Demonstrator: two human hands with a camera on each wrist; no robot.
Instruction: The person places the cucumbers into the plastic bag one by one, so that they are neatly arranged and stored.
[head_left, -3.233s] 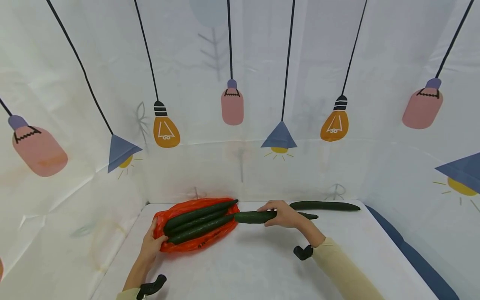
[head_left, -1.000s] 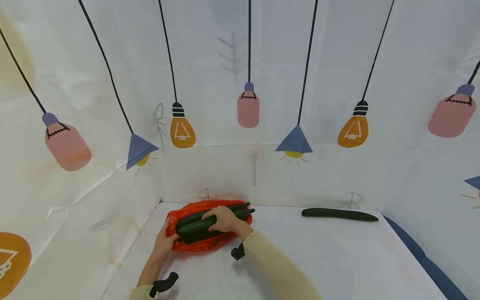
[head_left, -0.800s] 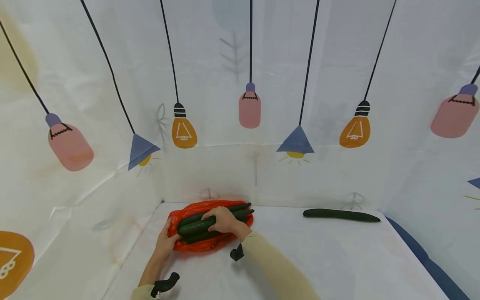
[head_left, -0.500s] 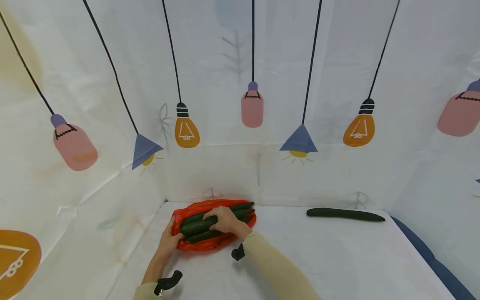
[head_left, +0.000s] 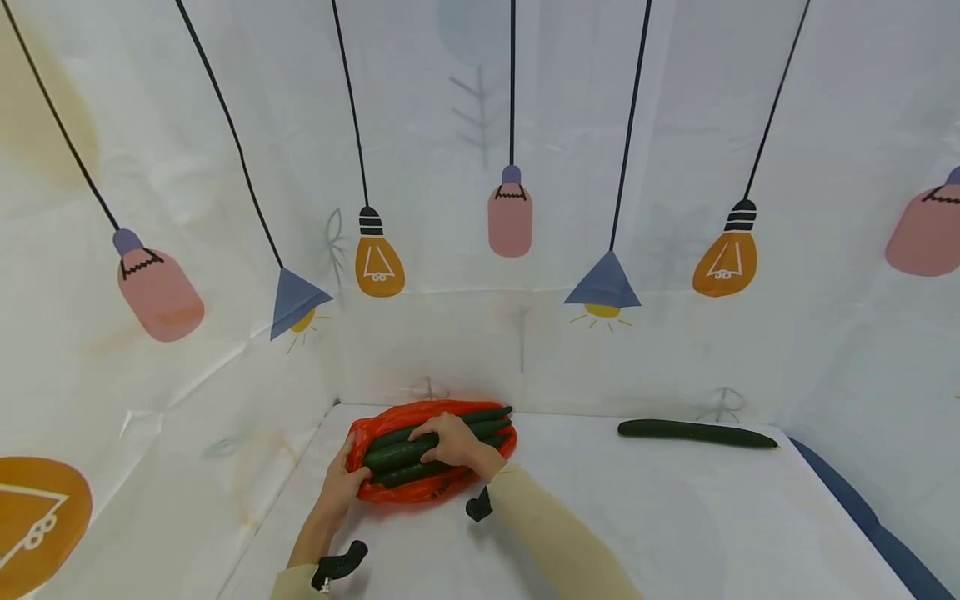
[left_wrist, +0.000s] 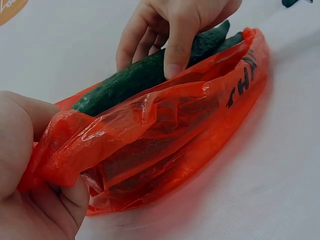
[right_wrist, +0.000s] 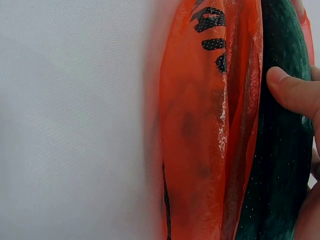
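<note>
In the head view, a red plastic bag (head_left: 408, 495) with black print lies at the back left of the table with several dark green cucumbers in it. My left hand (head_left: 341, 483) grips the bag's left edge; the left wrist view shows the film (left_wrist: 60, 145) bunched between thumb and fingers. My right hand (head_left: 453, 442) reaches over the bag and holds the top cucumber (head_left: 392, 457), thumb on its near side. In the right wrist view that cucumber (right_wrist: 280, 175) lies along the bag's open side. The cucumbers underneath are partly hidden.
Another cucumber (head_left: 697, 432) lies alone at the back right of the white table (head_left: 637, 517). A pale sheet printed with lamps (head_left: 510, 333) hangs behind and at both sides. A black strap mount (head_left: 337, 567) sits on my left wrist.
My right hand has carried a cucumber leftward from beside the bag onto those inside. Over the last second both hands stay nearly still while the head view shifts slightly.
</note>
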